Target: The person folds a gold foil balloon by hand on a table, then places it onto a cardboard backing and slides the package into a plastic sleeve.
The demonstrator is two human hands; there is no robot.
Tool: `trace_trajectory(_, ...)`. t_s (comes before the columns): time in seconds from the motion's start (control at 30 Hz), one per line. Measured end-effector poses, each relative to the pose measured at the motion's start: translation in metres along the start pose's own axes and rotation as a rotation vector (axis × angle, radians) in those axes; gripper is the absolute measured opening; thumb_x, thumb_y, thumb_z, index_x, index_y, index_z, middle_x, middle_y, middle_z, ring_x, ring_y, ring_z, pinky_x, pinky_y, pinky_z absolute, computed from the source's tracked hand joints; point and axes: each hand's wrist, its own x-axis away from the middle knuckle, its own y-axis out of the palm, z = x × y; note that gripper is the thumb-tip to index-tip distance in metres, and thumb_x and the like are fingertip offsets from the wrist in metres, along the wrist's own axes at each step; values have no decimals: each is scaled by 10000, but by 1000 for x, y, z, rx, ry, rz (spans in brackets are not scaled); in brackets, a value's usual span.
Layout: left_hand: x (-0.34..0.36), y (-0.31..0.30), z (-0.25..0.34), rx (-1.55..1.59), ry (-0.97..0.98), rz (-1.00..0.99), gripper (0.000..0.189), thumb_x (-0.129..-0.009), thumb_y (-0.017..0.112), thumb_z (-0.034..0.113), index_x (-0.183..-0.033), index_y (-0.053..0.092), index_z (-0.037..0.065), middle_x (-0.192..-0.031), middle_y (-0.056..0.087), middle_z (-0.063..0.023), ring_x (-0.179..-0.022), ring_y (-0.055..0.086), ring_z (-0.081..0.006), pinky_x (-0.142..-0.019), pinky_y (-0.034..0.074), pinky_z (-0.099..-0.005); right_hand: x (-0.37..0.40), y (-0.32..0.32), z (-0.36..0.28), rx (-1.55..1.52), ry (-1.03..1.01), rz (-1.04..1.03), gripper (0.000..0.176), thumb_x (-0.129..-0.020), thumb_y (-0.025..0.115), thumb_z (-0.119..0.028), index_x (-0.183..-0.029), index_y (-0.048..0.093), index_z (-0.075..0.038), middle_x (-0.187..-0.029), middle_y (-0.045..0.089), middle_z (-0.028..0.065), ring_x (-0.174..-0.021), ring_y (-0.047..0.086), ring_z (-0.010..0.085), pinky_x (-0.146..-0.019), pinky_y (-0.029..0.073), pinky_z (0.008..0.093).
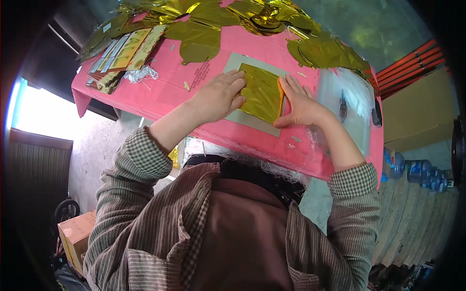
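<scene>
A folded square of shiny gold foil [262, 94] lies on a grey cardboard sheet [250, 122] at the front middle of the pink-covered table. My left hand [219, 96] rests on the foil's left edge, fingers slightly bent and apart, pressing from above. Along the right edge, my right hand [305, 105] is spread, its thumb at the lower right corner and its fingers near the upper one. A narrow orange-looking strip shows at that edge beside the fingers. Neither hand is visibly wrapped around anything.
Flat gold foil balloons [201, 39] cover the table's far side. Printed cards [128, 51] and white string [141, 74] lie at left. Clear plastic bags [342, 109] and a black object [376, 114] lie at right. Water bottles [420, 169] stand beyond the table.
</scene>
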Motion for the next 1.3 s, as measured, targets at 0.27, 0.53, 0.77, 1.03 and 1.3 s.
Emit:
trace_trajectory(0.27, 2, -7, 6, -14, -45, 50, 521, -890, 512, 306, -1265, 400, -39, -1354, 376, -233, -1300, 316, -366, -1083, 238, -445, 3, 2, 1, -10, -12, -3, 1246, -594, 773, -505, -1446, 10, -12, -1502, -5, 234, -1413, -30, 271, -1131, 9, 418)
trace_trajectory(0.53, 1, -3, 11, 0, -162, -92, 664, -915, 444, 443, -1331, 327, -62, -1402, 296, -264, -1345, 223, -384, -1104, 150, -482, 2, 4, 2, 12, -19, -11, 1263, -591, 760, -549, -1444, 3, -5, -1501, -11, 236, -1412, -44, 276, -1128, -3, 428)
trace_trajectory(0.77, -9, -4, 17, -51, -127, -177, 689, -911, 437, 466, -1341, 324, -60, -1426, 290, -235, -1366, 197, -354, -1102, 148, -498, -12, 9, -8, 16, -37, 13, 1259, -602, 744, -564, -1439, 2, 12, -1501, -5, 240, -1412, -35, 277, -1126, 2, 430)
trace_trajectory(1.03, -11, -3, 19, 2, -65, -170, 616, -933, 411, 374, -1370, 280, -40, -1393, 351, -215, -1352, 233, -364, -1092, 175, -501, -37, 15, -35, -40, -57, 78, 1280, -588, 733, -602, -1431, 16, 41, -1502, 14, 239, -1411, -24, 297, -1122, 8, 453)
trace_trajectory(1.3, -4, -33, -7, 711, -282, -108, 476, -934, 437, 277, -1363, 360, 85, -1241, 505, -195, -1328, 301, -337, -1087, 193, -475, -38, 19, -36, -47, -66, 91, 1286, -587, 725, -625, -1433, 17, 36, -1502, 16, 236, -1411, -35, 294, -1120, 4, 461)
